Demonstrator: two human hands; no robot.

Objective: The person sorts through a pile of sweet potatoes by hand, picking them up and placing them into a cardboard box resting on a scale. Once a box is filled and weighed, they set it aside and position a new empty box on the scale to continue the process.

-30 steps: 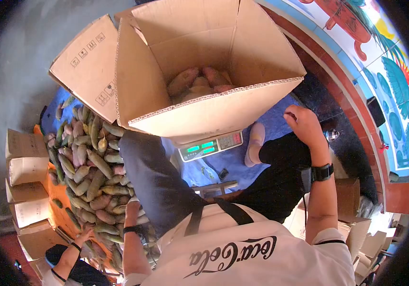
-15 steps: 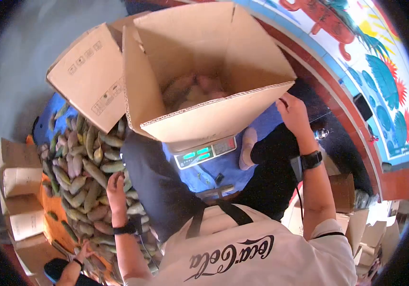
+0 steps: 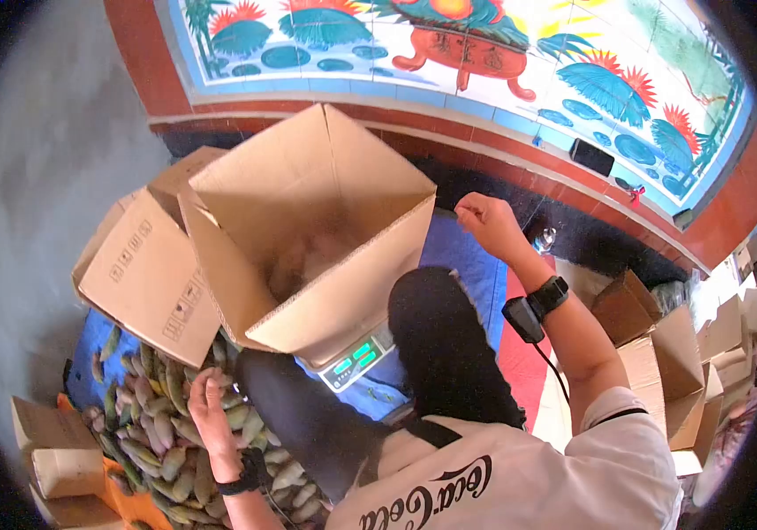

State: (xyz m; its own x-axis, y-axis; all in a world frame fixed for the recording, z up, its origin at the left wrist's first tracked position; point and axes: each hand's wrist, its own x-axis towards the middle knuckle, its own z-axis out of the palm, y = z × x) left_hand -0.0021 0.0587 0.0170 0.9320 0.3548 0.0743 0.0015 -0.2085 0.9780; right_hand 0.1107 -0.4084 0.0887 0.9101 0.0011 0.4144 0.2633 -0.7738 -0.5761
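A large open cardboard box [image 3: 343, 305] stands on a digital scale [image 3: 354, 364] with lit green displays, between my knees. Pinkish-brown produce [image 3: 308, 261] lies in shadow at its bottom. Past the box's right corner, my right hand [image 3: 492, 225] hangs in the air with its fingers curled in and nothing visible in them. On the left, my left hand [image 3: 211, 415] is over a pile of long green and pinkish tuber-like produce [image 3: 153, 424], fingers loosely stretched out and holding nothing visible.
Another cardboard box [image 3: 149, 274] with printed symbols adjoins the first on the left. Several cartons stand at the lower left [image 3: 65, 468] and right [image 3: 670, 362]. A blue sheet [image 3: 467, 256] covers the floor. Behind runs a painted tile wall [image 3: 484, 53] with a ledge.
My view has swung up and right, showing more wall. My right hand has come away from the box's right corner. The left hand stays over the pile. Another person's hand has left view.
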